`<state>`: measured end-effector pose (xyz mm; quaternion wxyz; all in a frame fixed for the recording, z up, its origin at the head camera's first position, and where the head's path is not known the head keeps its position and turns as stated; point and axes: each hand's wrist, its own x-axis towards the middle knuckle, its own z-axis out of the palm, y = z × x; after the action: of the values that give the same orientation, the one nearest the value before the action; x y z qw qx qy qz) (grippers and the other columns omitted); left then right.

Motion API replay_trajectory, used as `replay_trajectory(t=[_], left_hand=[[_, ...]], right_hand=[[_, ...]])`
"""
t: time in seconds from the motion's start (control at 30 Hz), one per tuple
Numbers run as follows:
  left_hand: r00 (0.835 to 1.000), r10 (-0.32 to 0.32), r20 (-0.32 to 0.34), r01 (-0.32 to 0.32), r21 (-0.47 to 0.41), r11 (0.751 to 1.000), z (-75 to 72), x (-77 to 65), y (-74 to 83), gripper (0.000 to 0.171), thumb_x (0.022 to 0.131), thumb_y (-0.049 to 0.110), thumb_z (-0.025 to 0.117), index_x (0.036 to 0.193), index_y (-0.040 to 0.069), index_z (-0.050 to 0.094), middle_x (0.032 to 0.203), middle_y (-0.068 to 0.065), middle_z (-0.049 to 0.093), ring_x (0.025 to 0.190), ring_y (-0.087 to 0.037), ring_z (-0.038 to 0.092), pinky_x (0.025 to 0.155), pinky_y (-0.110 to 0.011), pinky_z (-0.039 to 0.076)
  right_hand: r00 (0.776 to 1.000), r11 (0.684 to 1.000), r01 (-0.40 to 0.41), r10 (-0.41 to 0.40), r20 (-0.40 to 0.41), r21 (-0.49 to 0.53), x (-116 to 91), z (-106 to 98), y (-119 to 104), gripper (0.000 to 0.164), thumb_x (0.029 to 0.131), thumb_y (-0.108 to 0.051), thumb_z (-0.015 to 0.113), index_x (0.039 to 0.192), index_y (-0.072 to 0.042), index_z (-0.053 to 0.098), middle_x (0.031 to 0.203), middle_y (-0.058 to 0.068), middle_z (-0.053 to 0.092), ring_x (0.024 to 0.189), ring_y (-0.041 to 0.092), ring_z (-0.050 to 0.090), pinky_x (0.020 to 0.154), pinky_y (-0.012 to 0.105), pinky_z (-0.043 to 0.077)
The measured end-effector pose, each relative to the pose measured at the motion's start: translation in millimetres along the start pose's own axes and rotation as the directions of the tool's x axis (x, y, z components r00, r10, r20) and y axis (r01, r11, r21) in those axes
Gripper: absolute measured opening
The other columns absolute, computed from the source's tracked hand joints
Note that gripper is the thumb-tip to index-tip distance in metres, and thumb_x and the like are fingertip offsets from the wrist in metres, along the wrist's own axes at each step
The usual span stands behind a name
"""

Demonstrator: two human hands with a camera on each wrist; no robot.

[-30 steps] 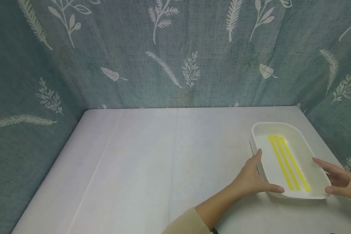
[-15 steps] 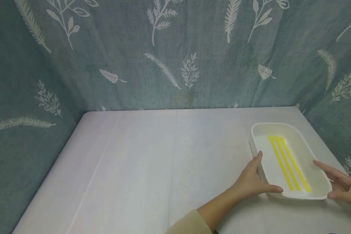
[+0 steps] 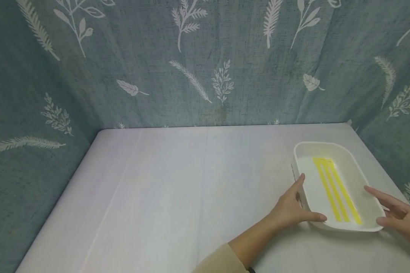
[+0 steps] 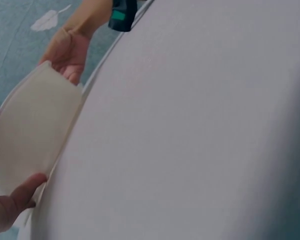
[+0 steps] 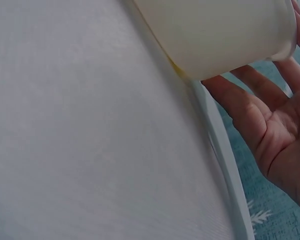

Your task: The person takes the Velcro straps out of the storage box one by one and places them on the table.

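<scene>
A white plastic tray (image 3: 357,182) with rounded corners lies at the right side of the table, its long side running away from me. Three yellow strips (image 3: 339,195), joined at the far end, show along its floor. My left hand (image 3: 292,210) holds the near left corner, thumb on the front rim and index finger along the left side. At the near right corner my right hand (image 3: 401,218) grips with its thumb at the front and index finger over the right rim. In the right wrist view, fingers (image 5: 235,102) reach against the tray's underside edge.
A white cloth covers the table (image 3: 157,189). Green-blue curtains (image 3: 140,68) with white leaf prints hang behind it and on both sides. The table's right edge (image 5: 225,170) runs close by my right hand. A dark wrist device (image 4: 122,15) shows on the right wrist.
The tray's near end and both hands have shifted very slightly to the left. The hold on the two near corners looks the same.
</scene>
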<state>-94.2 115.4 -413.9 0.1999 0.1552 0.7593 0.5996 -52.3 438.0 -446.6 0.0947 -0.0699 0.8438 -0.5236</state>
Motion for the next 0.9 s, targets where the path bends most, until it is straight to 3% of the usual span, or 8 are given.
replay_trajectory(t=[0.17,0.3,0.5,0.73,0.9], left_hand=[[1.000,-0.022,-0.003,0.022,-0.026,0.999,-3.7,2.8,-0.5,0.108,0.063,0.020,0.089,0.148,0.039,0.024,0.149,0.011,0.034,0.134,-0.010,0.037,0.100,-0.031,0.043],[0.999,-0.049,-0.005,0.048,-0.052,0.997,-7.2,5.1,-0.5,0.107,0.063,0.017,0.089,0.145,0.044,0.026,0.147,0.010,0.038,0.130,-0.013,0.043,0.098,-0.030,0.045],[0.998,-0.055,0.006,0.056,-0.105,0.993,-13.9,6.9,-0.9,0.105,0.063,0.012,0.088,0.145,0.042,0.029,0.148,0.009,0.037,0.130,-0.015,0.044,0.098,-0.027,0.045],[0.998,-0.063,0.028,0.067,-0.178,0.982,-19.9,6.5,-3.7,0.104,0.064,0.007,0.087,0.144,0.043,0.030,0.146,0.011,0.038,0.129,-0.015,0.045,0.096,-0.027,0.045],[0.998,-0.064,0.025,0.067,-0.167,0.984,-24.4,5.7,-7.2,0.105,0.064,0.007,0.087,0.145,0.041,0.030,0.146,0.011,0.039,0.128,-0.014,0.046,0.097,-0.027,0.045]], right_hand=[[1.000,0.982,0.013,-0.014,0.005,0.186,4.1,3.0,-2.1,0.083,0.088,0.015,0.052,0.152,-0.026,0.019,0.138,-0.025,0.027,0.105,-0.015,0.050,0.073,0.019,0.054],[0.994,0.938,0.070,-0.093,0.051,0.339,8.0,5.0,-4.7,0.083,0.088,0.018,0.050,0.152,-0.024,0.020,0.136,-0.022,0.032,0.109,-0.007,0.054,0.075,0.024,0.056],[0.985,0.943,0.148,-0.169,0.046,0.296,12.4,9.8,-9.8,0.080,0.087,0.018,0.050,0.152,-0.015,0.019,0.139,-0.026,0.033,0.117,-0.014,0.043,0.078,0.016,0.051],[0.967,0.890,0.184,-0.240,0.085,0.417,15.0,16.5,-13.3,0.080,0.085,0.023,0.048,0.151,-0.015,0.022,0.142,-0.024,0.036,0.119,-0.006,0.048,0.082,0.018,0.051],[0.971,0.892,0.161,-0.220,0.093,0.422,15.6,21.3,-15.9,0.081,0.085,0.023,0.047,0.151,-0.017,0.023,0.139,-0.025,0.037,0.115,-0.004,0.052,0.080,0.020,0.053]])
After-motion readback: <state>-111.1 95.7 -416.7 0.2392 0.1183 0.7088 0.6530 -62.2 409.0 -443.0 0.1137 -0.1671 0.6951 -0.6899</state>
